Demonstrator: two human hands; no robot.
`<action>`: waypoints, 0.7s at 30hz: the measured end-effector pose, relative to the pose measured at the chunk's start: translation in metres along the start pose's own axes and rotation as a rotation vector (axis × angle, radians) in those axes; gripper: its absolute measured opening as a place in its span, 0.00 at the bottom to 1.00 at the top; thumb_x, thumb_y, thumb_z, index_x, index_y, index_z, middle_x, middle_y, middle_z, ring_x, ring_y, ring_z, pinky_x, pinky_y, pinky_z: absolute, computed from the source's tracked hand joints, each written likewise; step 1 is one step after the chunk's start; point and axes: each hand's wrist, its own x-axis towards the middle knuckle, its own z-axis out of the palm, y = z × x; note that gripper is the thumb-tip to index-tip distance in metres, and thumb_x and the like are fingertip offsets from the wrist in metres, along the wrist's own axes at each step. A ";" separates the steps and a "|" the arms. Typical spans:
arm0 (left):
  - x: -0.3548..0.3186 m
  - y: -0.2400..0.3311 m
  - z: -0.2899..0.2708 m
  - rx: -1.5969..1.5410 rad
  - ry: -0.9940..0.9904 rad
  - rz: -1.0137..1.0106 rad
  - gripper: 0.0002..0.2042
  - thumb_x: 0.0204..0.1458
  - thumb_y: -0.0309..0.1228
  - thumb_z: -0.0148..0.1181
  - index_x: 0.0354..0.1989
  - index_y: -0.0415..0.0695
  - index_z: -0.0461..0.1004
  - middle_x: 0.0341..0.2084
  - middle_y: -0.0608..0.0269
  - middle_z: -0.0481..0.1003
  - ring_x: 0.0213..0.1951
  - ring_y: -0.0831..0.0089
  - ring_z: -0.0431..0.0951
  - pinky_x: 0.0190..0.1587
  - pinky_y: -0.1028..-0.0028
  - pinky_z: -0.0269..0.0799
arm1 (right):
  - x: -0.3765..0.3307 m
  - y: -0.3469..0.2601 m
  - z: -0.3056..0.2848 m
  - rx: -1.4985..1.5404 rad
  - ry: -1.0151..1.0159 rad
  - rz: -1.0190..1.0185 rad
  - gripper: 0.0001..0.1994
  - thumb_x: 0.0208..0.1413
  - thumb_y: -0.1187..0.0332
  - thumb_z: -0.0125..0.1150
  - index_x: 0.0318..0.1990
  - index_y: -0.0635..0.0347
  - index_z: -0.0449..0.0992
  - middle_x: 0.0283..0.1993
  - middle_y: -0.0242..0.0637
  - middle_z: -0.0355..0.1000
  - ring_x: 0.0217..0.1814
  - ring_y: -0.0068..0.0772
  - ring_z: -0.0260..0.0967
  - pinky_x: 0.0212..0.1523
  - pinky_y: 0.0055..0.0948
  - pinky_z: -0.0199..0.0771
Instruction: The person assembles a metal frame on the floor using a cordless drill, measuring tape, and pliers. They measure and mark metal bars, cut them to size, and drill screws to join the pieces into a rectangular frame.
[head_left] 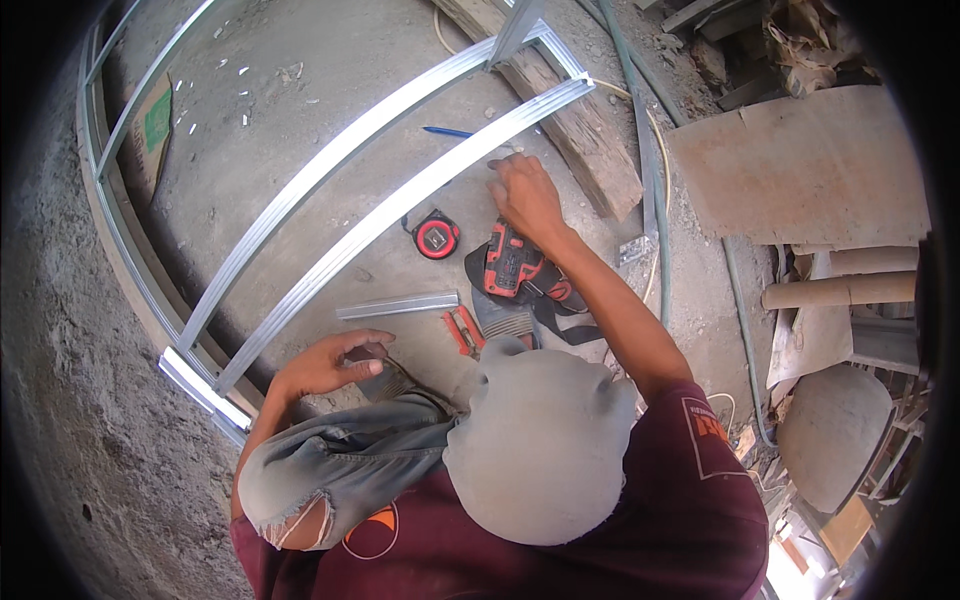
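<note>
My right hand reaches forward over the floor with its fingers curled together; whatever is in them, if anything, is too small to make out. Just below that hand lies a red and black cordless drill. My left hand hovers by my left knee, thumb and fingers apart, nothing visible in it. A red and black tape measure rests between the drill and a silvery metal frame. A short metal channel piece and a red-handled hand tool lie nearer me. Beyond my right fingers is a blue pen.
A wooden beam lies under the frame's far right end. Hoses and a cable run along the right, beside a brown board and stacked scrap. A rough concrete wall borders the left. Small white scraps dot the floor.
</note>
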 end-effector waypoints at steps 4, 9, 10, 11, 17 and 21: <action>0.012 -0.010 0.009 0.122 0.123 0.028 0.28 0.61 0.49 0.60 0.63 0.43 0.70 0.52 0.49 0.77 0.53 0.58 0.78 0.57 0.60 0.72 | 0.052 0.001 0.043 -0.294 0.034 -0.101 0.17 0.56 0.69 0.59 0.53 0.62 0.78 0.51 0.52 0.74 0.54 0.56 0.70 0.56 0.49 0.69; 0.022 -0.008 0.017 0.084 0.315 0.060 0.28 0.61 0.47 0.61 0.64 0.42 0.69 0.51 0.48 0.77 0.54 0.60 0.78 0.59 0.60 0.71 | 0.078 0.021 0.058 -0.470 -0.029 -0.076 0.10 0.59 0.66 0.54 0.45 0.52 0.78 0.44 0.42 0.73 0.53 0.49 0.71 0.54 0.53 0.63; 0.025 -0.006 0.018 0.062 0.340 0.077 0.28 0.61 0.46 0.61 0.64 0.42 0.69 0.51 0.48 0.77 0.54 0.59 0.78 0.59 0.60 0.71 | 0.077 0.020 0.053 -0.508 -0.031 -0.110 0.09 0.56 0.66 0.56 0.42 0.54 0.79 0.43 0.43 0.75 0.51 0.48 0.72 0.52 0.52 0.65; 0.027 -0.008 0.023 0.034 0.356 0.089 0.28 0.61 0.46 0.61 0.64 0.42 0.70 0.51 0.48 0.77 0.54 0.59 0.78 0.59 0.60 0.71 | 0.067 0.021 0.048 -0.496 -0.003 -0.175 0.10 0.55 0.65 0.57 0.42 0.55 0.79 0.41 0.45 0.75 0.49 0.49 0.73 0.51 0.51 0.66; 0.075 -0.042 0.049 -0.192 0.315 0.183 0.29 0.65 0.49 0.55 0.68 0.43 0.65 0.58 0.50 0.74 0.58 0.62 0.75 0.63 0.60 0.67 | -0.022 -0.052 -0.011 -0.170 -0.341 -0.114 0.14 0.52 0.66 0.58 0.42 0.64 0.79 0.39 0.52 0.75 0.43 0.55 0.75 0.43 0.53 0.71; 0.093 -0.043 0.078 -0.899 0.221 0.321 0.32 0.68 0.50 0.49 0.73 0.43 0.55 0.65 0.54 0.67 0.61 0.63 0.73 0.67 0.63 0.63 | -0.050 -0.113 -0.018 0.425 -0.778 -0.084 0.17 0.54 0.64 0.62 0.47 0.66 0.78 0.39 0.50 0.75 0.42 0.54 0.75 0.45 0.45 0.73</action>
